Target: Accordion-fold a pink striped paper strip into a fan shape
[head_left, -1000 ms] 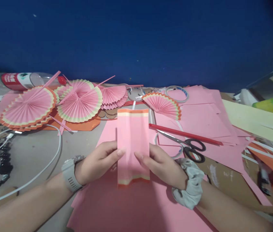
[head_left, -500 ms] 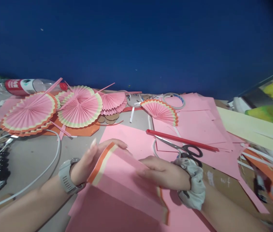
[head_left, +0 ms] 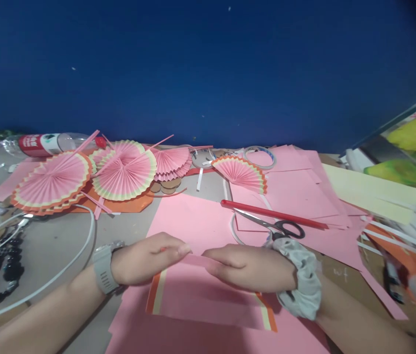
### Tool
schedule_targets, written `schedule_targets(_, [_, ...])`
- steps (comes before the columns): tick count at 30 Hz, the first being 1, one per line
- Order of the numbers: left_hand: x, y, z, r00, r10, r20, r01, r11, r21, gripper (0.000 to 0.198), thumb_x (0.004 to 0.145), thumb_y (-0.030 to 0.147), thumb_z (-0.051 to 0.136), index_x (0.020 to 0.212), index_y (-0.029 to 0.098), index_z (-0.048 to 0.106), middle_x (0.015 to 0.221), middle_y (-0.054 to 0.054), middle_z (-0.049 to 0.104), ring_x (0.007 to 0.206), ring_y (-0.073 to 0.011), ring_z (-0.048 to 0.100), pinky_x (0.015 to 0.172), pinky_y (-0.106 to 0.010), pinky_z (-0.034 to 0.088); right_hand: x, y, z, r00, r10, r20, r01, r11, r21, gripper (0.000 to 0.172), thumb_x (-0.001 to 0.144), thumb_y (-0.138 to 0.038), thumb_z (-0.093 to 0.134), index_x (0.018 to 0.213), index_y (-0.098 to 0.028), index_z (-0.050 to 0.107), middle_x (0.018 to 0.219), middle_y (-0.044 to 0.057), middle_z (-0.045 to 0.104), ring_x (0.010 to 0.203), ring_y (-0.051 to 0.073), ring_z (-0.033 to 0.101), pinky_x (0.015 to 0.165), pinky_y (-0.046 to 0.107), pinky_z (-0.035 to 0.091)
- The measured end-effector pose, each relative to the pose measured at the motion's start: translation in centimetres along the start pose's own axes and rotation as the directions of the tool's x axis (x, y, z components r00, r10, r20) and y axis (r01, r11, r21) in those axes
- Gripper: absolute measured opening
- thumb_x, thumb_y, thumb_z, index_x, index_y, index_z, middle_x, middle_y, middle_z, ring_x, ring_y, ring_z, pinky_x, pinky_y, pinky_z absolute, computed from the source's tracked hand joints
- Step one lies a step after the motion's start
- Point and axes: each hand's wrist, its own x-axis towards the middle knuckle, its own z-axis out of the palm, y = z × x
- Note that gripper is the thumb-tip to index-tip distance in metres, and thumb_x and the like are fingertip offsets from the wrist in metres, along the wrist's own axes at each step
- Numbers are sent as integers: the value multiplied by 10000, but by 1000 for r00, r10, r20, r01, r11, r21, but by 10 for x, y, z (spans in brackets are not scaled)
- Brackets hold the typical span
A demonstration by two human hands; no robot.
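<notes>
Fingers [head_left: 173,250] of the left hand [head_left: 145,258] and right hand [head_left: 248,265] pinch shut on the far edge of the striped pink sheet [head_left: 208,300], lying flat atop the pink paper stack [head_left: 193,221]; uneven pressure may skew the fold.

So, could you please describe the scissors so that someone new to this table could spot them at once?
Start at the blue wall and drop to the table's pink sheets. Just beyond the right hand with the grey scrunchie lie the scissors, beside a red stick. Their black loop handles and metal blades stand out amid the paper.
</notes>
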Motion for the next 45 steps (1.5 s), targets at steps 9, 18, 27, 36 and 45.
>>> schedule_targets(9, [-2, 12, -11, 971, -7, 237, 25, 997, -74, 402, 939, 395, 241, 849, 174, 564, 839, -17, 537, 784, -145, 470, 771, -224, 371, -3, -19, 19, 980, -9, -201, -108, 817, -566, 345, 948, -328, 201, 978, -233, 531, 658, 29, 612, 552, 163, 540, 489, 272, 218])
schedule_targets(18, [-2, 8, -3, 979, -27, 204, 12, 997, 72, 403, 924, 441, 300, 838, 148, 562, 731, 11, 485, 687, -122, 432, 669, -204, 363, 1, -25, 10, 978, -18, -207, -86, 872, -481, 466, 949, -454, 170, 928, -204, 563, 737, 38, 632, 663, 167, 571, 570, 268, 325])
schedule_targets(27, [0, 7, -2, 989, -56, 136, 32, 984, 172, 405, 923, 434, 304, 960, 166, 606, 842, -22, 607, 760, -146, 523, 718, -233, 387, 5, -15, 3, 968, -15, -249, -79, 928, -364, 518, 933, -501, 212, 783, -167, 578, 724, 29, 587, 672, 143, 527, 604, 261, 341])
schedule_targets(36, [4, 3, -1, 975, -157, 155, 138, 982, 127, 381, 886, 480, 357, 851, 159, 560, 628, 39, 387, 566, -105, 344, 520, -208, 278, 6, -10, 1, 976, 8, -216, -66, 962, -265, 354, 933, -408, 329, 847, -180, 586, 771, 16, 600, 720, 136, 534, 618, 249, 337])
schedule_targets(45, [5, 4, -2, 979, -158, 130, 143, 983, 118, 399, 919, 473, 245, 713, 177, 414, 662, 36, 333, 632, -113, 333, 631, -229, 328, 6, -10, -4, 976, 22, -218, -52, 990, -130, 232, 920, -301, 376, 874, -195, 577, 772, -10, 595, 684, 115, 513, 610, 237, 338])
